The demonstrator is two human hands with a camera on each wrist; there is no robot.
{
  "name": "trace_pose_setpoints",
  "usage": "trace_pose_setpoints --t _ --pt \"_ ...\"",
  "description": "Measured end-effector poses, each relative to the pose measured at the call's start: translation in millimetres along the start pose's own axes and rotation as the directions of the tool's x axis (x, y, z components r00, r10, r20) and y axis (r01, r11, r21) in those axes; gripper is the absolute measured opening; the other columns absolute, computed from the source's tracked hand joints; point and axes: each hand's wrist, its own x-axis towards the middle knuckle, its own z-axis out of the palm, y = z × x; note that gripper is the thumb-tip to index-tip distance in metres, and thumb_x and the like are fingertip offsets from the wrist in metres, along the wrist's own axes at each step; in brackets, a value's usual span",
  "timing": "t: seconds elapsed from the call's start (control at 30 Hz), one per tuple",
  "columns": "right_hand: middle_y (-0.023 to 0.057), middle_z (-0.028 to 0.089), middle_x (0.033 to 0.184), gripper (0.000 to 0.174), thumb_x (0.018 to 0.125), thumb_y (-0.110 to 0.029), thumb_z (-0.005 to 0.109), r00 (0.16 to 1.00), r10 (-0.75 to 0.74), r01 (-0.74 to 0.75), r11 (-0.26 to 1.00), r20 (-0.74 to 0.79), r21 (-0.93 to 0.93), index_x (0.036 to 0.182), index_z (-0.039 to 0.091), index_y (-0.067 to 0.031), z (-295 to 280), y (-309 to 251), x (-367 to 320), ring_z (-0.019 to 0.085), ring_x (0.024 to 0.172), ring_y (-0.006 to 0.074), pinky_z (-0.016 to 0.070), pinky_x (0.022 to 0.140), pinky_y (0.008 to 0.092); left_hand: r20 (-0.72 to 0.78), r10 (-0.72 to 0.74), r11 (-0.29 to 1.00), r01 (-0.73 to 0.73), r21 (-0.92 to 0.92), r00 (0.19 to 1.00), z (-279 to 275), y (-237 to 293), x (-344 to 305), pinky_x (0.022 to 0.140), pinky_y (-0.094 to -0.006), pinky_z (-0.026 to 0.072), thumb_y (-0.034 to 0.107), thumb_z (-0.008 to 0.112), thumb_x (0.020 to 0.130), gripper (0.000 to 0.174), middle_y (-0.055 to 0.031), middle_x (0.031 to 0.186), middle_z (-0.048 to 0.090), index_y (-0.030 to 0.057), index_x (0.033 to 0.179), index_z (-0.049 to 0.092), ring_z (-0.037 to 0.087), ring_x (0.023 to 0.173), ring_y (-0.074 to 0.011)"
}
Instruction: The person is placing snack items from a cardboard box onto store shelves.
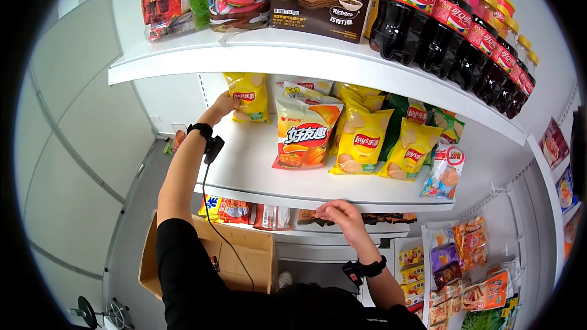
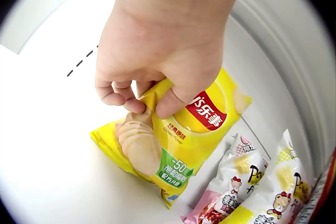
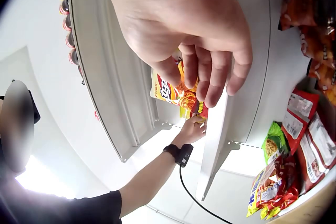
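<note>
At the left end of the middle shelf (image 1: 244, 171), my left hand (image 1: 226, 106) holds a yellow Lay's potato chip bag (image 1: 252, 99) by its side. In the left wrist view, the thumb and fingers of that hand (image 2: 163, 50) pinch the chip bag (image 2: 181, 140), which leans at a slant. White bags with a bear print (image 2: 231, 184) lie beside it. My right hand (image 1: 343, 217) hovers by the shelf's front edge with nothing in it. Its fingers (image 3: 212, 74) hang loosely bent in the right wrist view.
An orange-and-white snack bag (image 1: 306, 134), yellow chip bags (image 1: 362, 140) and a blue-white bag (image 1: 443, 172) stand along the shelf. Above are cola bottles (image 1: 400, 18) and a wafer box (image 1: 324, 0). Below, a cardboard box (image 1: 244, 256) sits near packets (image 1: 232, 210) on a lower shelf.
</note>
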Motion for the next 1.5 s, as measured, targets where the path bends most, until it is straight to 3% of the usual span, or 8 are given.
trace_pose_setpoints --t 0.07,0.47,0.73,0.93,1.0,1.07,1.2,1.5 --pt "0.0096 0.064 0.099 0.017 0.093 -0.012 0.05 1.0 -0.007 0.007 1.0 0.007 0.003 0.1 0.059 0.0005 -0.6 -0.3 0.4 0.061 0.093 0.0163 0.0476 0.084 0.029 -0.001 -0.046 0.999 0.046 0.019 0.999 -1.3 5.8 3.0 0.089 -0.0312 0.0403 0.005 0.049 0.073 0.044 -0.0096 0.105 0.06 0.001 0.116 0.055 0.054 0.099 -0.0212" --pt "0.0116 0.063 0.101 0.018 0.093 -0.013 0.049 1.0 0.002 -0.002 1.0 -0.014 -0.011 0.098 0.059 0.0014 -3.6 -3.5 -15.4 0.06 0.094 0.0175 0.0479 0.085 0.0306 -0.189 0.006 0.996 0.011 0.09 0.982 -10.6 -32.7 29.4 0.079 -0.0314 0.0456 0.012 0.054 0.076 0.045 -0.0128 0.098 0.062 -0.0067 0.117 0.05 0.058 0.088 -0.0213" --pt "0.0125 0.063 0.097 0.02 0.093 -0.014 0.049 0.997 -0.003 0.008 0.998 -0.076 0.059 0.096 0.059 0.0025 -14.5 -8.1 -45.5 0.061 0.089 0.0185 0.0482 0.082 0.0301 -0.544 0.182 0.983 -0.133 0.128 0.819 13.9 -11.0 -69.4 0.084 -0.0322 0.045 0.015 0.052 0.078 0.041 -0.0178 0.103 0.062 -0.0036 0.113 0.055 0.06 0.096 -0.0266" --pt "0.0115 0.063 0.095 0.016 0.092 -0.013 0.05 0.995 -0.016 0.033 0.982 -0.095 0.188 0.095 0.058 0.0007 -26.3 -1.7 -74.6 0.06 0.088 0.0183 0.0481 0.081 0.031 -0.482 0.23 0.957 -0.287 -0.047 0.845 68.6 18.1 -204.5 0.077 -0.0264 0.0448 0.005 0.051 0.078 0.031 -0.0105 0.097 0.063 -0.0031 0.107 0.057 0.057 0.086 -0.0161" --pt "0.0108 0.063 0.095 0.019 0.092 -0.016 0.05 0.996 -0.011 0.027 0.981 -0.086 0.194 0.097 0.058 0.0004 -29.1 0.0 -85.2 0.061 0.089 0.018 0.0484 0.082 0.0303 -0.45 0.177 0.958 -0.258 -0.124 0.875 87.4 16.0 -246.6 0.064 -0.0206 0.0388 0.004 0.05 0.078 0.032 -0.0061 0.099 0.062 -0.0022 0.108 0.057 0.047 0.072 -0.0079" --pt "0.0106 0.063 0.094 0.018 0.092 -0.016 0.05 0.996 0.015 0.005 0.978 -0.093 0.207 0.096 0.058 -0.0001 -31.1 6.7 -93.3 0.061 0.088 0.0179 0.0486 0.081 0.0302 -0.394 0.069 0.965 -0.161 -0.206 0.916 98.5 8.2 -286.4 0.074 -0.0256 0.044 0.004 0.051 0.079 0.031 -0.0092 0.1 0.062 -0.0026 0.109 0.056 0.055 0.084 -0.0139" --pt "0.0104 0.063 0.094 0.017 0.092 -0.016 0.05 0.997 0.056 -0.041 0.973 -0.06 0.228 0.095 0.058 -0.0006 -27.0 19.7 -107.1 0.06 0.086 0.0172 0.0485 0.08 0.0299 -0.351 -0.085 0.941 -0.041 -0.337 0.932 116.5 -7.7 -359.3 0.062 -0.0207 0.0382 0.005 0.051 0.082 0.028 -0.0046 0.097 0.06 -0.0027 0.108 0.055 0.046 0.07 -0.0062" --pt "0.0098 0.063 0.091 0.018 0.091 -0.017 0.052 0.978 0.208 -0.205 0.948 0.016 0.242 0.093 0.059 -0.0005 6.3 57.5 -108.5 0.06 0.084 0.0163 0.0482 0.077 0.0282 -0.424 -0.371 0.83 0.091 -0.55 0.826 100.8 -53.4 -471.2 0.052 -0.0189 0.0329 0.008 0.052 0.083 0.027 -0.0058 0.099 0.061 -0.0011 0.108 0.055 0.041 0.059 -0.0048"
